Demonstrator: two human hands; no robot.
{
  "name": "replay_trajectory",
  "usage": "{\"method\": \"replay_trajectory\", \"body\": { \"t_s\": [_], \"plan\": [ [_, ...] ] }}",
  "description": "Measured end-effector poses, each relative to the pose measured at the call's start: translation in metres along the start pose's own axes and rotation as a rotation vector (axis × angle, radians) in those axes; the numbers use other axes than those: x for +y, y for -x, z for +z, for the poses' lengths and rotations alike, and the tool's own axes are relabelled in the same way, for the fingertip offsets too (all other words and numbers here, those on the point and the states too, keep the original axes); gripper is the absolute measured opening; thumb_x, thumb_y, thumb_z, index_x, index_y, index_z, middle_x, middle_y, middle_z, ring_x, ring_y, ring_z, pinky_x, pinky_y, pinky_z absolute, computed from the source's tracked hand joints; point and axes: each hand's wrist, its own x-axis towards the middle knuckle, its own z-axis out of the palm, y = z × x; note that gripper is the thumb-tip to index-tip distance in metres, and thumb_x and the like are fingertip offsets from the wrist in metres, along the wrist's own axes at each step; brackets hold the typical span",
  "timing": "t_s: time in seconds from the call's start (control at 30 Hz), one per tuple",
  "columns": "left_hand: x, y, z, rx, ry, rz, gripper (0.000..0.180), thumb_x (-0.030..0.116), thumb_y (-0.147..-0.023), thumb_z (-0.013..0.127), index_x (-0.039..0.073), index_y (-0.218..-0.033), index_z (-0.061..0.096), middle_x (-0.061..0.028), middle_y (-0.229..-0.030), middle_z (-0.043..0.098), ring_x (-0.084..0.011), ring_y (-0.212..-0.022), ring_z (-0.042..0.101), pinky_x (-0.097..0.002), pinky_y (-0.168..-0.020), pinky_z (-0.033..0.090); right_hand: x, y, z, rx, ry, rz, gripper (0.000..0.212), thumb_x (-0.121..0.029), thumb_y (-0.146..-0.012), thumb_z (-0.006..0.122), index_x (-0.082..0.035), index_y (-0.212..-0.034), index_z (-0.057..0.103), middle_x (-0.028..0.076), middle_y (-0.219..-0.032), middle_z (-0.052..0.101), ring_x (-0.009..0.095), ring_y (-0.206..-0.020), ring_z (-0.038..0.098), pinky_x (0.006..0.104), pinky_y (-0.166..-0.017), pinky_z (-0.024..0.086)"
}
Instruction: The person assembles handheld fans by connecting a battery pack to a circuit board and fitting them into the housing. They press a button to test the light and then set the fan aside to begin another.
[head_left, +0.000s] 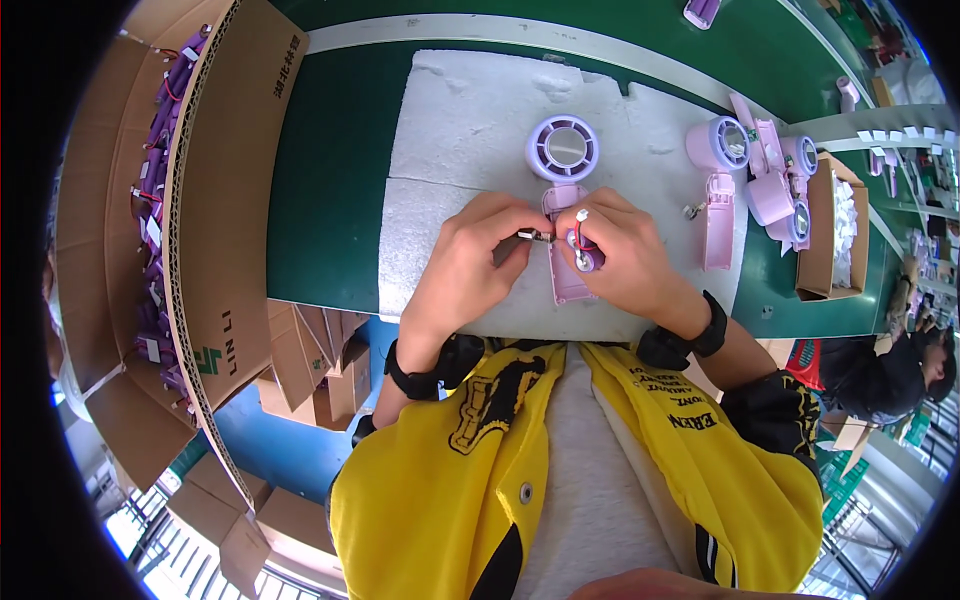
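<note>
I wear a yellow jacket (600,460) with black printing, open over a white shirt (590,480), and black wristbands (690,340) on both wrists.

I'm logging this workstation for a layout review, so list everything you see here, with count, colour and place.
Fan under the hands: one, lilac round head with pink open handle, on the foam pad.
Small battery cell with red wire: one, purple, over the open handle.
Small metal part: one, silver, between the two hands.
Foam pad: one, white, on the bench.
Bench: one, green.
Other fan parts: several, lilac and pink, right of the pad.
Small open box: one, brown, white pieces inside, far right.
Big carton: one, brown, purple cells inside, left.
Another person: one, dark clothes, right edge.
Left hand: pinching the metal part.
Right hand: holding the battery cell.
</note>
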Motion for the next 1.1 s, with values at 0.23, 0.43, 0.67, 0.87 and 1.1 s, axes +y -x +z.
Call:
{"method": "replay_trajectory", "body": {
  "t_s": [0.23,0.43,0.67,0.87,1.1],
  "plan": [
    [0.002,0.006,0.008,0.106,-0.11,0.035,0.033,-0.012,-0.071,0.068,0.006,-0.099,0.069,-0.0128,-0.101,0.065,-0.0277,-0.086,0.066,-0.0351,-0.07,0.054,-0.003,0.002,0.001,-0.02,0.024,-0.01,0.022,0.007,-0.071,0.072,-0.004,-0.085,0.06,0.01,-0.083,0.065,0.029,-0.079,0.062,0.0361,-0.066,0.051],
    [0.009,-0.002,0.004,-0.035,0.045,-0.064,0.031,-0.013,-0.075,0.067,0.004,-0.1,0.069,-0.0122,-0.101,0.064,-0.0255,-0.084,0.067,-0.0316,-0.07,0.055,-0.004,0.005,-0.007,-0.007,-0.192,0.193,0.019,0.004,-0.075,0.074,-0.003,-0.086,0.059,0.01,-0.089,0.067,0.022,-0.077,0.063,0.0347,-0.067,0.051],
    [-0.01,0.0,0.004,-0.017,0.443,-0.146,0.025,-0.011,-0.078,0.07,-0.001,-0.1,0.068,-0.0075,-0.098,0.065,-0.015,-0.085,0.065,-0.0267,-0.072,0.056,0.016,-0.004,-0.022,0.045,-0.443,0.088,0.012,0.0,-0.082,0.073,0.001,-0.088,0.062,0.005,-0.088,0.065,0.01,-0.077,0.066,0.0251,-0.058,0.046],
    [-0.014,-0.003,0.005,-0.036,0.473,-0.116,0.025,-0.006,-0.078,0.075,0.0,-0.102,0.07,-0.0061,-0.094,0.064,-0.0124,-0.082,0.062,-0.0251,-0.068,0.054,0.01,-0.003,-0.04,-0.161,-0.569,0.368,0.012,-0.005,-0.089,0.065,0.003,-0.081,0.062,0.004,-0.077,0.063,0.011,-0.065,0.066,0.0224,-0.049,0.041],
    [-0.018,-0.003,0.009,0.001,0.497,-0.102,0.024,0.001,-0.079,0.079,0.0,-0.102,0.072,-0.0064,-0.087,0.064,-0.0113,-0.072,0.058,-0.0232,-0.063,0.051,0.001,-0.008,-0.044,-0.339,-0.819,0.618,0.02,-0.01,-0.093,0.063,0.002,-0.076,0.062,0.005,-0.071,0.063,0.011,-0.053,0.062,0.0216,-0.044,0.039]
  ]
}}
